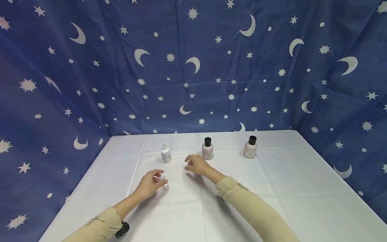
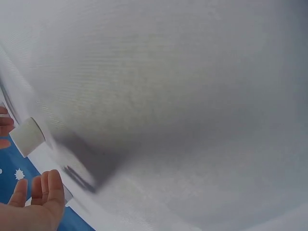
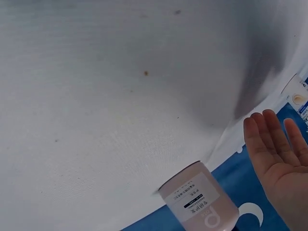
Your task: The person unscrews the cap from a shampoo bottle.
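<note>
A small white cap (image 1: 166, 186) stands on the table close to the thumb of my left hand (image 1: 150, 184). In the left wrist view a gap shows between the white cap (image 2: 28, 137) and the loosely bent fingers of my left hand (image 2: 41, 204), which hold nothing. Farther back is a white bottle (image 1: 166, 154) with a label, upright and uncapped. My right hand (image 1: 196, 164) hovers to the right of it, fingers relaxed and nothing in them. Just behind that hand stands a pale pink bottle (image 1: 207, 152) with a black lid; its printed label shows in the right wrist view.
A second pale pink bottle (image 1: 249, 150) with a black lid stands to the right. White cloth covers the table (image 1: 302, 188). A blue curtain (image 1: 193, 67) with moons and stars hangs behind and at both sides. A black object (image 1: 122, 230) is beside the left sleeve.
</note>
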The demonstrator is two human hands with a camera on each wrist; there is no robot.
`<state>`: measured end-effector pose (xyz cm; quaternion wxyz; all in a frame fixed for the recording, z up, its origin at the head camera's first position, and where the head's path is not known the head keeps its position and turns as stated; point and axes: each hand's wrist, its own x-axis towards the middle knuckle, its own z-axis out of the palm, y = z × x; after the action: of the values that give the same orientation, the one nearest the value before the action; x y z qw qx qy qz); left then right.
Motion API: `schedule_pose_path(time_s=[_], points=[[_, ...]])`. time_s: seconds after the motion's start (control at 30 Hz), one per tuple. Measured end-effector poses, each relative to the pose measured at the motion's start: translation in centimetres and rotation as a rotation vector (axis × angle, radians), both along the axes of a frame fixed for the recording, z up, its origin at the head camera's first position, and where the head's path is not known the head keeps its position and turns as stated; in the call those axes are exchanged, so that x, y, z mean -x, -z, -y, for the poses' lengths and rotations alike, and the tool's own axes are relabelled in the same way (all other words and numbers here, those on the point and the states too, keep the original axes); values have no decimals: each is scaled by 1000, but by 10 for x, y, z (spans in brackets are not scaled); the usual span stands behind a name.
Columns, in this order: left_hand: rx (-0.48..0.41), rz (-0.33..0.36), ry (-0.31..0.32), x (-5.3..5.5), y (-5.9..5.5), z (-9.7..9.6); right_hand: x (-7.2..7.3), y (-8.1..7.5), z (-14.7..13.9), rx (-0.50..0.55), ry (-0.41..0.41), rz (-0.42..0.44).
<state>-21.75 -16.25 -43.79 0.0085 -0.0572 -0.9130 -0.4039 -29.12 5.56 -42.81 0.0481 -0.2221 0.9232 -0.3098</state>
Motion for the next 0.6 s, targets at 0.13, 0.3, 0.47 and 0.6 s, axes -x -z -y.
schedule_pose_path(time_s=[0.13, 0.3, 0.47, 0.6], points=[[-20, -4, 7, 3, -1, -3, -4, -1, -6, 42, 26, 31], [-24, -11, 1, 6, -6, -6, -10, -4, -9, 85, 12, 50], [-38, -40, 28, 13, -11, -13, -17, -11, -14, 110, -14, 54], [-58, -43, 45, 18, -14, -19, -22, -16, -23, 132, -48, 52]])
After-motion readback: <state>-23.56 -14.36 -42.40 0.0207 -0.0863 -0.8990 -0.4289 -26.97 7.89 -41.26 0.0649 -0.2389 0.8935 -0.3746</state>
